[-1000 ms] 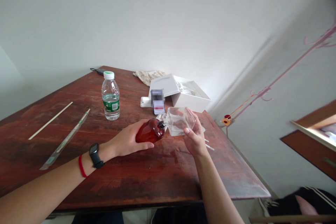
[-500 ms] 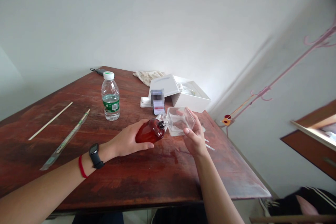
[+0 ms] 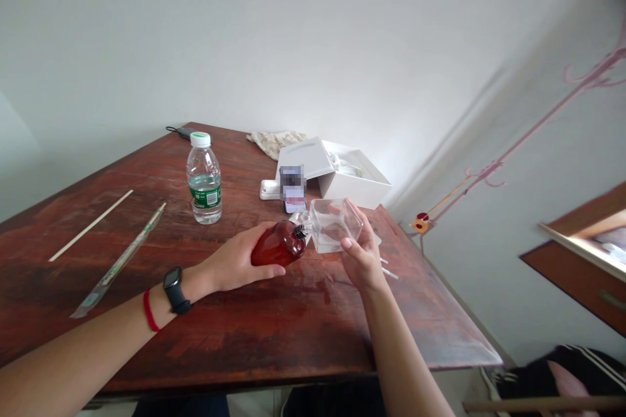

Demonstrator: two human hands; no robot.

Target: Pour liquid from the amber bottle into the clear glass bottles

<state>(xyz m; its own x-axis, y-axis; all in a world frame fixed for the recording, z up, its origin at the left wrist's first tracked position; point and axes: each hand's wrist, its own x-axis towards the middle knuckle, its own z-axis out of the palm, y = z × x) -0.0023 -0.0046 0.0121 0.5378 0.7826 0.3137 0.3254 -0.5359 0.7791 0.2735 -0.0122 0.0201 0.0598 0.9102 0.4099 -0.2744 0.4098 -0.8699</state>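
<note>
My left hand (image 3: 239,259) is wrapped round a reddish-brown bottle (image 3: 278,245), tilted with its dark mouth toward the right. In my right hand (image 3: 362,254) lies a clear square bottle (image 3: 335,227), held on its side, its threaded neck pointing left. The two mouths meet or nearly meet above the table; I cannot tell whether they touch. No liquid shows plainly in the clear bottle. A black watch and a red band circle my left wrist.
On the wooden table (image 3: 235,352) stand a water bottle (image 3: 204,189) and a propped phone (image 3: 293,190). Behind are an open white box (image 3: 362,186) and a cloth (image 3: 274,143). A bare stick (image 3: 90,226) and wrapped chopsticks (image 3: 120,260) lie left. A pink coat rack (image 3: 538,118) leans right.
The view has shifted very slightly, so everything sits a little further left. Both hands keep the same grip and the bottles hold the same pose.
</note>
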